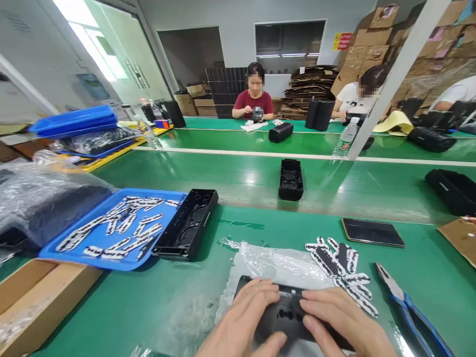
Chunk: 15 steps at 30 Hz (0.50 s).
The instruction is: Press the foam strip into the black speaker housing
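A black speaker housing [288, 325] lies on a whitish plastic sheet [277, 260] right before me, with several dark round holes showing in its face. My left hand [245, 315] holds its left part, fingers over the far edge and thumb on the near side. On the right part, my right hand [340, 312] grips it in the same way, fingertips near the far edge. Both hands cover much of the housing. Just right of it lies a loose pile of black-and-white strips [349, 270] with dark hole patterns.
Pliers [403, 302] and a phone [373, 232] lie to the right. Left are a blue tray [130, 265] of strips, an open speaker shell [189, 225] and a cardboard box [55, 302]. Another shell [291, 179] sits on the green belt [238, 173]. Co-workers sit across.
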Available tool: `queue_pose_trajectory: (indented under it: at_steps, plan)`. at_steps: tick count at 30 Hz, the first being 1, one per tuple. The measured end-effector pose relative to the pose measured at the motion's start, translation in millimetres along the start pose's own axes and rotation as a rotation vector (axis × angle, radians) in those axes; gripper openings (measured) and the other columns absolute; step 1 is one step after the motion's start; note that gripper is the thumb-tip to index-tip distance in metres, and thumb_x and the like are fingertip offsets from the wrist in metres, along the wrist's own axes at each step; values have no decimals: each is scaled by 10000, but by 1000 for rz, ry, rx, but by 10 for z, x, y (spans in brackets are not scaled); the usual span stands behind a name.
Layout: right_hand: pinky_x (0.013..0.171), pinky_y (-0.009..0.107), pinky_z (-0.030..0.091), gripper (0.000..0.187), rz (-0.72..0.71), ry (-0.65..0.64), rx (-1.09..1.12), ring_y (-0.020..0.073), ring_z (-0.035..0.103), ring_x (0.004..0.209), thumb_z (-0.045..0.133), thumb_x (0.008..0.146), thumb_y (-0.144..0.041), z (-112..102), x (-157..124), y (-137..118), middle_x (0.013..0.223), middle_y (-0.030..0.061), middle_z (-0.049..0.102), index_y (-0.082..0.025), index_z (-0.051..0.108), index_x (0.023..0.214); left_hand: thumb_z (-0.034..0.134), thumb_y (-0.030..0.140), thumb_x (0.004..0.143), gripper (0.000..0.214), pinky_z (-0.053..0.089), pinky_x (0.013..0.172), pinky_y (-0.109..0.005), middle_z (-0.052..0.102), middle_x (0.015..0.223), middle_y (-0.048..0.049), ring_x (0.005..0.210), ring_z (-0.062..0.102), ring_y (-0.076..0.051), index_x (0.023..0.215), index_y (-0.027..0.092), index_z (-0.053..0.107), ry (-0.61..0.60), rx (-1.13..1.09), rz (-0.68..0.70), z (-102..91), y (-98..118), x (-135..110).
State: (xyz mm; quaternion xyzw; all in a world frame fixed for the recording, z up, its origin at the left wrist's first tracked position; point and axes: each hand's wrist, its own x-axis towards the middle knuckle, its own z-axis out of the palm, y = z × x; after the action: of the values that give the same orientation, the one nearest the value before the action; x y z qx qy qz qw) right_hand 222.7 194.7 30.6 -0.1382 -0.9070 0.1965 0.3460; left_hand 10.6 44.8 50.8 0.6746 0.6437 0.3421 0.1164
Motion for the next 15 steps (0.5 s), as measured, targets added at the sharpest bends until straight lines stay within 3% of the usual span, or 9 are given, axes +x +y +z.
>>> queue_pose_trajectory:
  at_steps: [4,9,15]
  plan:
    - [855,248,671,250,-12,-61,42,187,768,977,714,934,-112,131,33,29,1075,49,799,-240,724,1149,787,225,886,526,516,1170,-352,718,1378,0,1323,661,-227,1338,327,541,-9,-28,-91,44,-30,3]
    - [850,256,676,244,-36,-95,57,182,754,967,720,932,-116,193,46,31,1079,40,802,-233,735,1146,798,237,862,483,379,1260,-524,740,1339,6,1375,618,-280,1273,321,557,-43,-74,-118,209,-197,20]
    - [828,272,682,286,-14,-134,55,185,747,970,719,930,-111,188,75,17,1105,31,803,-250,729,1180,800,236,872,451,348,1283,-535,729,1343,12,1418,577,-277,1249,332,572,-92,-191,-204,165,-183,61]
